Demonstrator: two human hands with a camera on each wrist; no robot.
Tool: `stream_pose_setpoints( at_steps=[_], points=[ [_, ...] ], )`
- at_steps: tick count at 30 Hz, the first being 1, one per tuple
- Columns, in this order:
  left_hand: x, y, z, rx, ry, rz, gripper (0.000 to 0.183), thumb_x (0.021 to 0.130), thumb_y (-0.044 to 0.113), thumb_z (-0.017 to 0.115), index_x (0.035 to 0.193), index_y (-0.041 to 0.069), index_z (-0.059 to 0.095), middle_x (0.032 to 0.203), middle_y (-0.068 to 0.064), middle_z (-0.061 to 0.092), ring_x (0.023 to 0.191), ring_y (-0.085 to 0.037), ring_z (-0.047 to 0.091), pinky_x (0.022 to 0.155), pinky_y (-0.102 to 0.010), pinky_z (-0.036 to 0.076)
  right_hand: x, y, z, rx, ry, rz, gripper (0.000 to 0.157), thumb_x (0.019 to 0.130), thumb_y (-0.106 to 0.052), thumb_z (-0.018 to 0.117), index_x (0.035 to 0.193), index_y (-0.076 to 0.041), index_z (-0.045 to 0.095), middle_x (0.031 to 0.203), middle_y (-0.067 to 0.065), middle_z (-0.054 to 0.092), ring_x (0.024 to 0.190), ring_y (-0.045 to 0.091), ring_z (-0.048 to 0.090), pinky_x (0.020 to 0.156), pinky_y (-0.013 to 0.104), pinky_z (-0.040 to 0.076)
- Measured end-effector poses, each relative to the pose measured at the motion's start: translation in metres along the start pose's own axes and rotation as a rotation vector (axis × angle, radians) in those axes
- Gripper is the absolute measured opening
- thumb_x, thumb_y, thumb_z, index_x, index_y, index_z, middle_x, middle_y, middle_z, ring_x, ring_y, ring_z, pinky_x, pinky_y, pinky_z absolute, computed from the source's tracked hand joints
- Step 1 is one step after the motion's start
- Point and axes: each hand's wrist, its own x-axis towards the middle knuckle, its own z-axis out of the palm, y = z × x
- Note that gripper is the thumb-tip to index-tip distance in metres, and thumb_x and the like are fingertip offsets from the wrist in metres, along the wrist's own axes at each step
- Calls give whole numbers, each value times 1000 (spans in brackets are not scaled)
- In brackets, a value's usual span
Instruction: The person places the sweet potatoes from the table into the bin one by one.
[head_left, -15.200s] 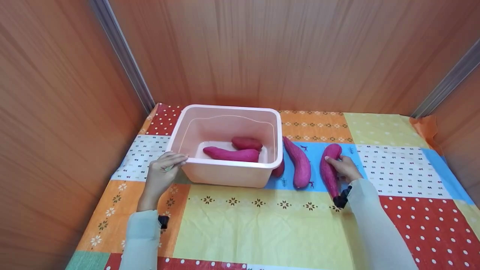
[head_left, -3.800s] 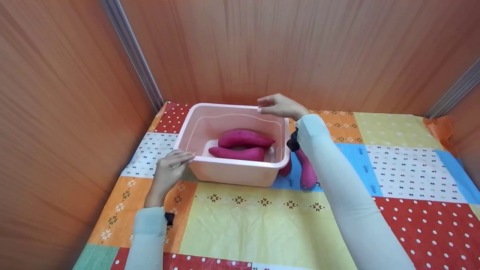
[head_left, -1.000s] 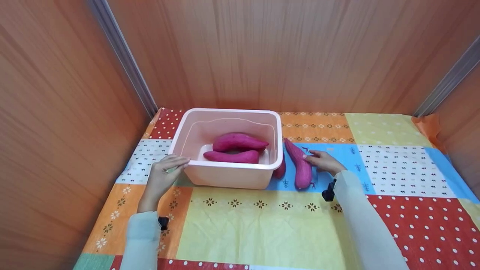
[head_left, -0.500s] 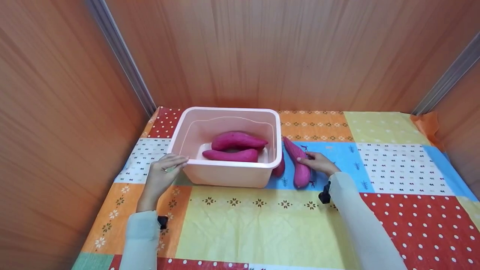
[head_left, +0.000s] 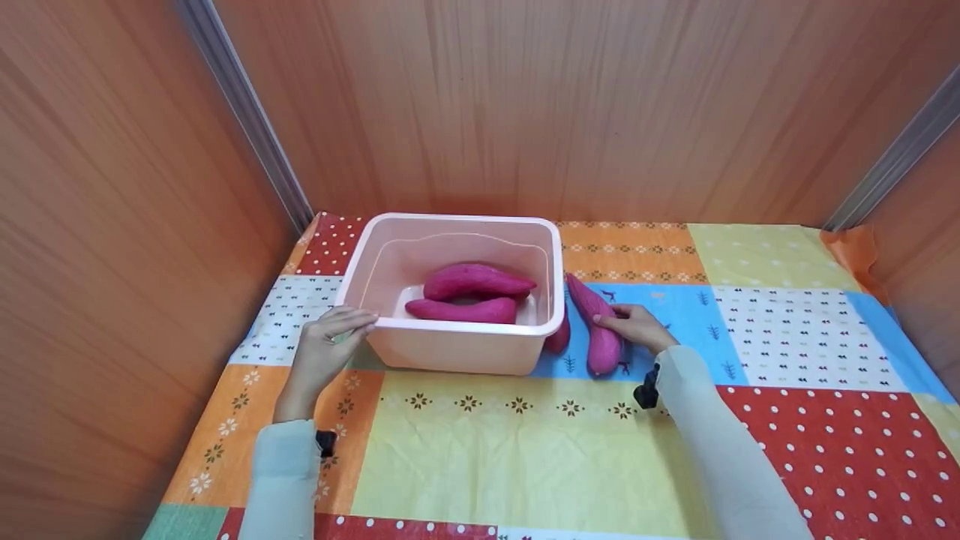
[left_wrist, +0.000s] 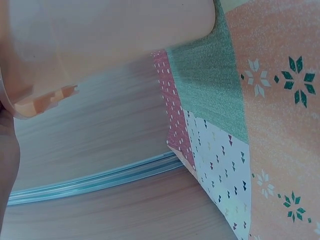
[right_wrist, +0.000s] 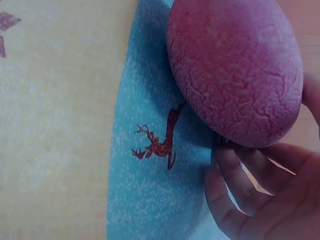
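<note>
A pale pink plastic tub (head_left: 450, 349) stands on the patterned cloth. Inside it, a long curved sweet potato (head_left: 478, 280) lies behind another sweet potato (head_left: 463, 310). My left hand (head_left: 322, 352) pinches the tub's near left corner at the rim; in the left wrist view only part of this hand (left_wrist: 7, 155) shows at the left edge. To the right of the tub, my right hand (head_left: 637, 327) grips a magenta sweet potato (head_left: 602, 349) lying on the blue patch, thumb on top and fingers along its right side. Between it and the tub lies one more sweet potato (head_left: 558, 339), partly hidden by the tub.
Wood-grain panels (head_left: 585, 112) rise behind and at both sides, with metal strips (head_left: 247, 112) at the corners. The patchwork cloth (head_left: 480, 457) covers the surface in front. A loose orange flap of cloth (head_left: 851, 255) sits at the back right corner.
The sweet potato held at far right 15 seconds ago now lies in the tub. My right hand went from above the tub to another sweet potato and closed on it. My left hand stayed.
</note>
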Motion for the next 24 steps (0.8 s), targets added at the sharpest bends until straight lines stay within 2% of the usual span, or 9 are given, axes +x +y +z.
stream_pose_setpoints(
  at_steps=[3, 7, 10, 12, 15, 18, 24],
  points=[
    [0, -1, 0, 6, 3, 3, 20, 81, 0, 74, 100, 4, 75, 101, -8, 75, 105, -11, 63, 106, -8, 35, 0, -2, 2, 15, 2, 7, 77, 93, -44, 59, 148, 1, 29, 148, 26, 38, 135, 39, 39, 116, 50, 31],
    [0, 1, 1, 2, 13, -11, 20, 80, 0, 74, 100, 4, 75, 100, -9, 75, 104, -21, 65, 106, -8, 34, 0, -3, 2, 23, 9, 18, 76, 93, -42, 59, 148, 1, 30, 147, 26, 39, 134, 37, 41, 115, 49, 32],
    [0, 1, 2, -11, 18, -26, 21, 79, 0, 75, 100, 6, 75, 99, -9, 75, 105, -25, 64, 105, -8, 35, 0, -3, 2, 35, 12, 19, 75, 93, -42, 60, 147, 1, 31, 145, 26, 42, 131, 36, 45, 112, 47, 38],
    [-1, 1, 2, -17, 21, -33, 22, 79, 1, 75, 100, 8, 76, 99, -8, 75, 105, -23, 64, 104, -7, 35, 0, -3, 1, 37, 12, 17, 76, 93, -43, 60, 147, 1, 31, 143, 26, 43, 126, 35, 49, 108, 44, 43],
    [-1, -2, 2, -30, 16, -4, 23, 79, 2, 75, 101, 9, 76, 99, -6, 75, 105, -18, 64, 106, -9, 36, -1, -3, 1, 67, 8, 28, 75, 92, -42, 61, 147, 0, 33, 140, 26, 48, 116, 30, 57, 96, 38, 52],
    [0, -2, 2, -40, 22, 22, 22, 79, 1, 76, 100, 7, 76, 98, -6, 76, 104, -15, 64, 106, -10, 36, -2, -4, 0, 80, 4, 39, 75, 92, -42, 61, 147, 0, 33, 138, 25, 50, 107, 25, 61, 87, 33, 56],
    [-1, 0, 3, -44, 27, -8, 20, 79, 2, 75, 99, 7, 76, 98, -7, 75, 103, -11, 63, 106, -10, 36, -1, -5, -2, 72, -6, 48, 76, 92, -44, 61, 148, -1, 32, 138, 25, 50, 113, 28, 60, 90, 34, 55]
  ],
)
